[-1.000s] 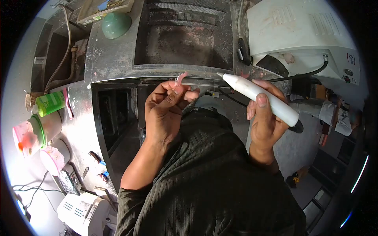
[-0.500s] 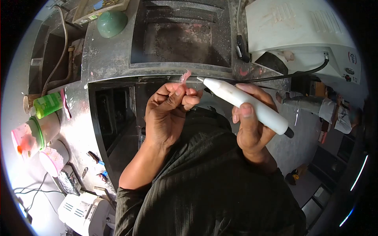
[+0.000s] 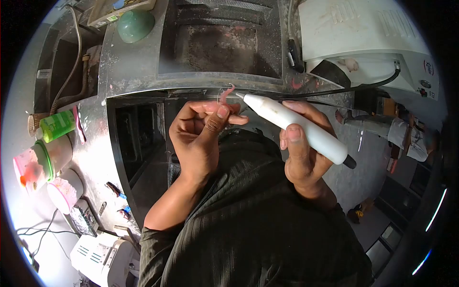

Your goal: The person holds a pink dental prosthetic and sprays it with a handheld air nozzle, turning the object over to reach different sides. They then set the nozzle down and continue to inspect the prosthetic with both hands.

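Between thumb and fingers, my left hand [image 3: 201, 129] pinches a small, thin pink piece [image 3: 225, 94], which sticks up above the fingertips and looks partly clear. My right hand [image 3: 306, 148] is wrapped round a thick white handpiece [image 3: 287, 120] with a black rear end. The handpiece points up and left, and its narrow metal tip is close beside the pink piece. Whether the tip touches the piece I cannot tell. Both hands are above my dark clothing, near the front edge of the grey bench [image 3: 131, 71].
Ahead lies a recessed dusty tray [image 3: 217, 48]. A green bowl [image 3: 136, 26] stands at the upper left, a white machine [image 3: 358, 33] with a black cable at the upper right. Left are a green bottle [image 3: 58, 126] and tubs [image 3: 64, 191]. A person [image 3: 399, 134] is far right.
My left hand has turned slightly and shifted a little left, its fingers spread more, and the pink piece is tilted differently. The handpiece in my right hand has moved slightly left.
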`<action>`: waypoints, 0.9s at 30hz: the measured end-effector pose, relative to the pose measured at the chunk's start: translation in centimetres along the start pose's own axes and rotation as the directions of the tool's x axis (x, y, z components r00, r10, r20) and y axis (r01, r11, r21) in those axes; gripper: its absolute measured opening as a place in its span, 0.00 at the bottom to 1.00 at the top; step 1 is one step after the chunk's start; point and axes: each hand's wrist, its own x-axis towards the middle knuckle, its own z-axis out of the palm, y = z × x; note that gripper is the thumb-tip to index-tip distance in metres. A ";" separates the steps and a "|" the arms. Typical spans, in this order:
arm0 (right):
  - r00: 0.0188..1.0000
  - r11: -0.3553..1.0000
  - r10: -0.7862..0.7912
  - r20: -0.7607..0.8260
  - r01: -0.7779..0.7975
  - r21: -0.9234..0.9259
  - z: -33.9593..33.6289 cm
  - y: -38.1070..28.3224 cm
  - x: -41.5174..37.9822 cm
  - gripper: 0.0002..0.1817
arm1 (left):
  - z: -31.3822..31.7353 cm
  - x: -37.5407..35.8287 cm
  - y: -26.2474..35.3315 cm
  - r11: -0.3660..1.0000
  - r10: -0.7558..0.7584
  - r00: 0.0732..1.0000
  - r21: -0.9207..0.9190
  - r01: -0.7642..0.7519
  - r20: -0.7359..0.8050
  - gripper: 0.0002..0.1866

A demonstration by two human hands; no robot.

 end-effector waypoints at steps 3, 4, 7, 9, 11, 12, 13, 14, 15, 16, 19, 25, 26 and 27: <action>1.000 1.000 -0.007 -0.001 0.006 -0.007 0.2 0.0 0.0 0.13 | 0.1 -0.1 -0.2 0.999 0.032 0.999 0.027 -0.032 -0.002 0.04; 1.000 0.999 0.010 -0.026 -0.009 0.033 0.3 0.1 -0.1 0.13 | 0.1 -0.1 -0.2 0.998 0.044 0.999 0.036 -0.044 0.000 0.04; 0.999 0.999 0.039 0.002 -0.039 0.034 0.4 -0.5 0.2 0.12 | 0.0 0.0 -0.6 0.996 0.077 0.997 0.035 -0.076 -0.006 0.04; 0.999 0.998 0.048 -0.002 -0.048 0.042 0.4 -0.4 0.1 0.13 | 0.3 -0.1 -0.6 0.995 0.086 0.996 0.052 -0.085 -0.015 0.05; 0.998 0.997 0.058 -0.006 -0.057 0.050 0.5 -0.2 0.0 0.13 | 0.4 -0.2 -0.6 0.993 0.095 0.995 0.068 -0.093 -0.025 0.06; 0.999 0.998 0.049 -0.016 -0.048 0.039 0.5 -0.1 -0.1 0.13 | 0.4 -0.2 -0.6 0.992 0.096 0.995 0.078 -0.094 -0.026 0.06; 0.999 0.999 0.041 -0.026 -0.040 0.029 0.5 0.0 -0.1 0.13 | 0.4 -0.2 -0.7 0.992 0.097 0.995 0.088 -0.095 -0.028 0.06; 0.999 0.999 0.041 -0.026 -0.040 0.029 0.5 0.0 -0.1 0.13 | 0.4 -0.2 -0.7 0.992 0.097 0.995 0.088 -0.095 -0.028 0.06; 0.999 0.999 0.036 -0.030 -0.035 0.042 0.5 0.0 0.0 0.13 | 0.3 -0.1 -0.7 0.991 0.103 0.995 0.085 -0.101 -0.016 0.05; 0.999 0.998 0.031 -0.034 -0.029 0.056 0.5 0.0 0.1 0.12 | 0.2 -0.1 -0.7 0.991 0.109 0.994 0.082 -0.108 -0.004 0.05; 0.998 1.000 0.019 0.052 -0.018 -0.021 0.0 -0.6 0.5 0.12 | 0.2 0.0 -0.9 0.989 0.134 0.991 0.059 -0.135 0.018 0.05; 0.997 0.998 0.008 -0.083 -0.003 0.065 0.3 0.2 0.4 0.11 | -0.1 0.2 -1.0 0.997 0.073 0.997 -0.016 -0.073 -0.003 0.04; 0.999 0.998 0.000 -0.052 0.003 0.055 0.2 0.1 0.3 0.11 | -0.1 0.2 -0.9 0.997 0.072 0.997 -0.016 -0.072 -0.003 0.04; 1.000 0.999 -0.008 -0.022 0.008 0.044 0.2 -0.1 0.2 0.11 | -0.1 0.2 -0.7 0.997 0.042 0.999 -0.068 -0.042 0.002 0.05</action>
